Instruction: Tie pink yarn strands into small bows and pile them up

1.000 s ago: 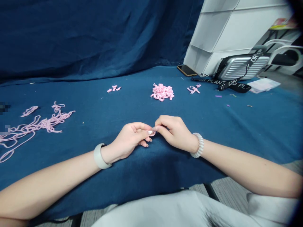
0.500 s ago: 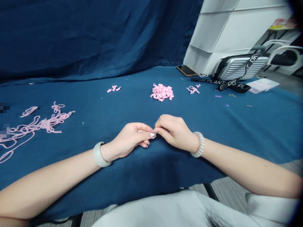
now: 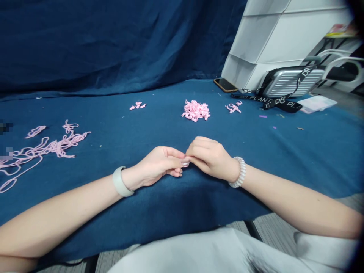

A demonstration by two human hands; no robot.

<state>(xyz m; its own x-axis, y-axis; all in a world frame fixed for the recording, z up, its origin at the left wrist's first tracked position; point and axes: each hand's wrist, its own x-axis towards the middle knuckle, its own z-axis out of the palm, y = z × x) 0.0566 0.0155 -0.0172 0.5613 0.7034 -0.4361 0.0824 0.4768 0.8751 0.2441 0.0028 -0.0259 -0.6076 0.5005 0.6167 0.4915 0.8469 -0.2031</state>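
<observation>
Pink yarn scrap (image 3: pixel 186 160), nearly hidden, sits pinched between the narrowly closed fingertips of the left hand (image 3: pixel 157 165) and right hand (image 3: pixel 209 159), in front of the heap of pink yarn knots (image 3: pixel 195 110). A small knot cluster (image 3: pixel 138 105) lies left of that heap, another (image 3: pixel 233 108) right of it, loose pink yarn (image 3: pixel 54 146) farther left, and a smartphone (image 3: pixel 225 85) behind and right
</observation>
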